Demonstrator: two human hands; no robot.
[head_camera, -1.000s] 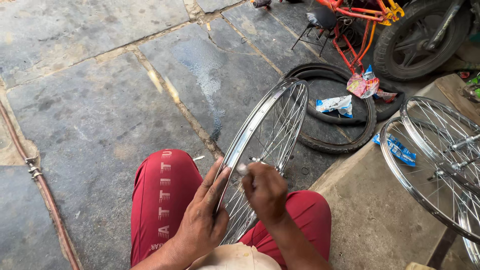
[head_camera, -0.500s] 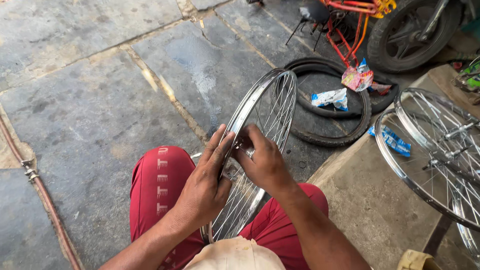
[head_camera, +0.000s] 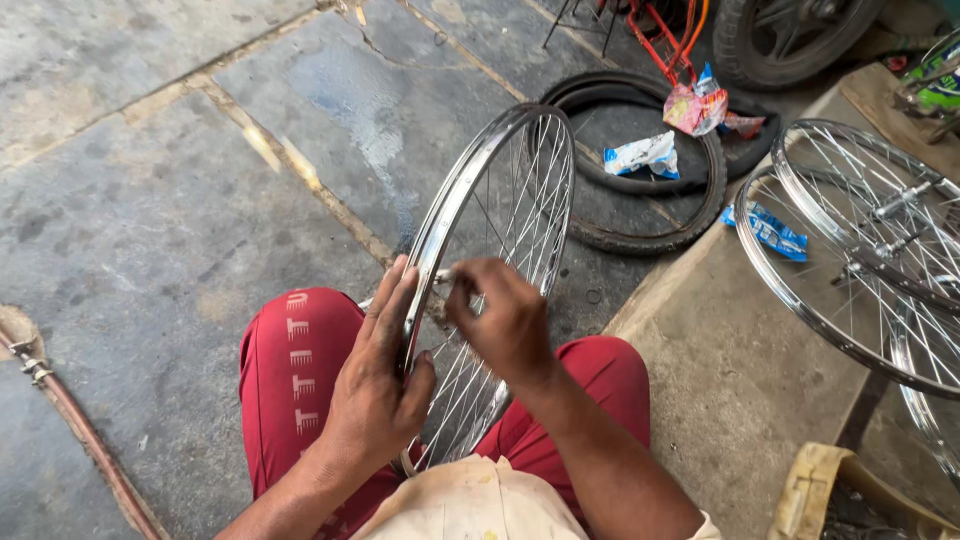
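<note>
A shiny spoked bicycle wheel rim stands upright between my knees in red trousers. My left hand wraps over the near part of the rim and holds it steady. My right hand is closed on a small metal tool or spoke nipple right at the rim's inner edge, fingers pinched together. The spokes fan out behind both hands. What exactly the right fingers pinch is too small to tell.
Black tyres with plastic wrappers lie on the stone floor beyond the rim. Two more spoked wheels rest on a raised concrete slab at the right. A motorbike wheel and an orange frame stand at the top. A hose runs at the left.
The view has shifted closer and lower over the wheel. My left hand slid up the rim and my right hand moved to the rim's edge, pinching there.
</note>
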